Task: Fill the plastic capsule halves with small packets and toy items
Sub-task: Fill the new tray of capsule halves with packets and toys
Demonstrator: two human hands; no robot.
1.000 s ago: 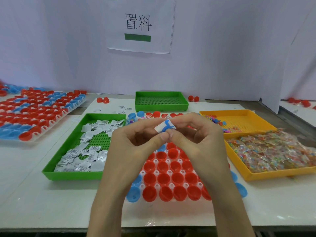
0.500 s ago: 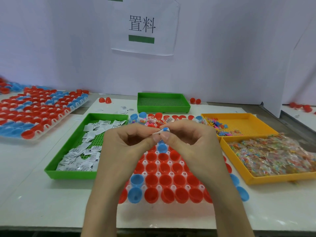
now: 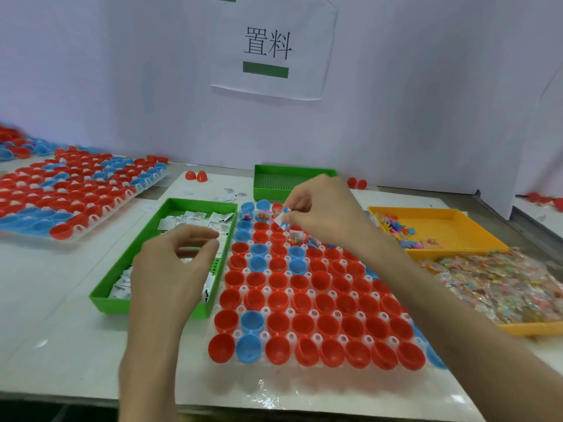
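Capsule halves (image 3: 304, 324), mostly red with some blue, sit open side up in a clear rack (image 3: 291, 337) at the middle of the table (image 3: 61, 345). A few halves in the far rows hold colourful bits.

The right hand (image 3: 323, 214) hovers over those far rows. It pinches a small white-and-blue item (image 3: 282, 219) between thumb and fingertips, with its other fingers curled.

The left hand (image 3: 173, 263) hangs above the near green tray (image 3: 103, 296). Its fingers are loosely curled with a gap to the thumb, and nothing shows in it. That tray holds white packets (image 3: 195, 216) and lies just left of the rack.

A far green tray (image 3: 292, 173) stands behind the rack. On the right, the far yellow tray (image 3: 457, 249) holds small coloured toys (image 3: 396, 231). The near yellow tray (image 3: 530, 328) is heaped with clear packets (image 3: 502, 284).

Well to the left lies a second rack (image 3: 91, 229) of red and blue halves. Two loose red halves (image 3: 196, 176) lie near the wall, under a paper sign (image 3: 268, 47).
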